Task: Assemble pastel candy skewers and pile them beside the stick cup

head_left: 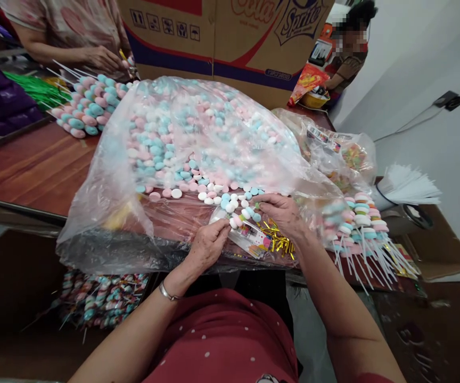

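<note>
A big clear plastic bag of pink, blue and white round candies lies on the wooden table in front of me. My left hand is closed in a pinch on a small stick of stacked candies at the bag's near edge. My right hand curls over the loose candies beside it, fingertips touching them, with a small printed wrapper and gold twist ties just below.
Finished candy sticks are piled at the right and far left. White sticks fan out at the right. A Sprite carton stands behind. Another person's hand works at the top left; a second person sits far right.
</note>
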`<action>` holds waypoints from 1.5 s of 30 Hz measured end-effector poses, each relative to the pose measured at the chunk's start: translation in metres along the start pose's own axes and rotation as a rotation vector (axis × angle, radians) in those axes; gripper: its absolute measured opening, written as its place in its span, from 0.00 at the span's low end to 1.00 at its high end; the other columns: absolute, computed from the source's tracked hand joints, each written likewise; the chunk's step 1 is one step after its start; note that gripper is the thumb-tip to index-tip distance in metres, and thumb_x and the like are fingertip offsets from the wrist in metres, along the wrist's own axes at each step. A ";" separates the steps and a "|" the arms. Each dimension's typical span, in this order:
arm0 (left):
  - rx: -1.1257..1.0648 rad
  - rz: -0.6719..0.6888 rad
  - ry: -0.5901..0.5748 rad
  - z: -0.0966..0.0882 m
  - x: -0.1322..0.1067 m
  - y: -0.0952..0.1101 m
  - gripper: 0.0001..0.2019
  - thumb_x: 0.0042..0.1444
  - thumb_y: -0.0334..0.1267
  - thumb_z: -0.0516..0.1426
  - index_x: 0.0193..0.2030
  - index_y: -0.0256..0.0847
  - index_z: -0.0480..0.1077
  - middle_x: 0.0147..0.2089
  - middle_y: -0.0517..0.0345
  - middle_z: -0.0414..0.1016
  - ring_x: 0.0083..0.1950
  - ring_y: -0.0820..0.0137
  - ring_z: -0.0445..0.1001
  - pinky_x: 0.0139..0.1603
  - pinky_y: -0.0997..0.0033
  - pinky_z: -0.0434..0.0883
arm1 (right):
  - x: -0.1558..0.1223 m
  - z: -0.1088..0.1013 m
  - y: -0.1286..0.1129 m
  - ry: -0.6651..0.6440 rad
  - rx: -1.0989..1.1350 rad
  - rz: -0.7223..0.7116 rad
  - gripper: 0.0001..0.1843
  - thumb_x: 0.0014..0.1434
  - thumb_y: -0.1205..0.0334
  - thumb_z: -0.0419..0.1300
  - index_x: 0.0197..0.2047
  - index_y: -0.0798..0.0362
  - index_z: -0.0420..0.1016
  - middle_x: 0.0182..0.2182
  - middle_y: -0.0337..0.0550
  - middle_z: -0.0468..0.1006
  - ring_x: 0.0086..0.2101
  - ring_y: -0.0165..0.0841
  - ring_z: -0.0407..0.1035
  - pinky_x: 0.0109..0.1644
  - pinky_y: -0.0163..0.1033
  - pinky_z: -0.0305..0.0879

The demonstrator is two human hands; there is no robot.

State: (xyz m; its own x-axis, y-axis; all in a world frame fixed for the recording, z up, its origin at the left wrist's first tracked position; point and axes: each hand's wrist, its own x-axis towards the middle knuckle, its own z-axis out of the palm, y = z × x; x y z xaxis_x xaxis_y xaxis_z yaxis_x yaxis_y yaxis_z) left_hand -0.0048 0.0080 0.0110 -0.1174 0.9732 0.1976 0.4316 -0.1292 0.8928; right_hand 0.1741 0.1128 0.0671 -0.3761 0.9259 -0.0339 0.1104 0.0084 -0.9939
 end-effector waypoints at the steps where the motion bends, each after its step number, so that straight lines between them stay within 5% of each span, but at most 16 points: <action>1: 0.000 0.001 0.001 0.000 0.000 0.000 0.13 0.60 0.39 0.50 0.35 0.40 0.74 0.23 0.63 0.68 0.26 0.73 0.65 0.31 0.77 0.64 | -0.002 0.002 -0.001 0.020 -0.029 -0.037 0.09 0.47 0.59 0.66 0.34 0.50 0.82 0.29 0.38 0.80 0.31 0.30 0.71 0.38 0.39 0.69; 18: -0.003 0.013 -0.017 -0.001 -0.001 -0.002 0.13 0.60 0.40 0.49 0.35 0.39 0.73 0.23 0.64 0.66 0.26 0.74 0.64 0.30 0.77 0.62 | -0.009 0.005 0.016 0.151 -0.021 -0.187 0.10 0.52 0.57 0.63 0.36 0.51 0.79 0.32 0.38 0.81 0.34 0.32 0.74 0.41 0.39 0.70; 31: -0.037 0.025 -0.017 -0.002 -0.001 -0.004 0.13 0.60 0.40 0.49 0.34 0.38 0.73 0.23 0.64 0.66 0.26 0.74 0.63 0.30 0.77 0.62 | -0.008 0.005 0.023 0.104 0.183 -0.096 0.11 0.47 0.59 0.68 0.36 0.50 0.79 0.30 0.38 0.80 0.33 0.33 0.74 0.44 0.44 0.72; 38: -0.001 0.003 -0.019 -0.002 -0.001 -0.003 0.12 0.59 0.39 0.50 0.36 0.39 0.74 0.24 0.63 0.68 0.26 0.73 0.64 0.30 0.77 0.63 | -0.011 0.006 0.022 0.077 0.101 -0.088 0.10 0.48 0.59 0.67 0.36 0.51 0.80 0.36 0.40 0.82 0.38 0.34 0.74 0.46 0.43 0.71; 45: -0.014 0.055 -0.041 -0.003 0.000 -0.003 0.13 0.59 0.38 0.49 0.34 0.38 0.74 0.24 0.62 0.68 0.26 0.73 0.64 0.30 0.77 0.62 | -0.015 0.005 0.021 -0.052 -0.004 -0.104 0.10 0.47 0.57 0.68 0.34 0.51 0.80 0.32 0.38 0.80 0.34 0.31 0.72 0.43 0.40 0.68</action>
State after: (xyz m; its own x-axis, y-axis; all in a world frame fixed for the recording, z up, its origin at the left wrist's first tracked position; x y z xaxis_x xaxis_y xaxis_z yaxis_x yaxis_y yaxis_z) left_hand -0.0093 0.0074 0.0092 -0.0567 0.9715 0.2300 0.4236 -0.1852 0.8867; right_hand 0.1775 0.0975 0.0459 -0.4333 0.8990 0.0637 0.0716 0.1049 -0.9919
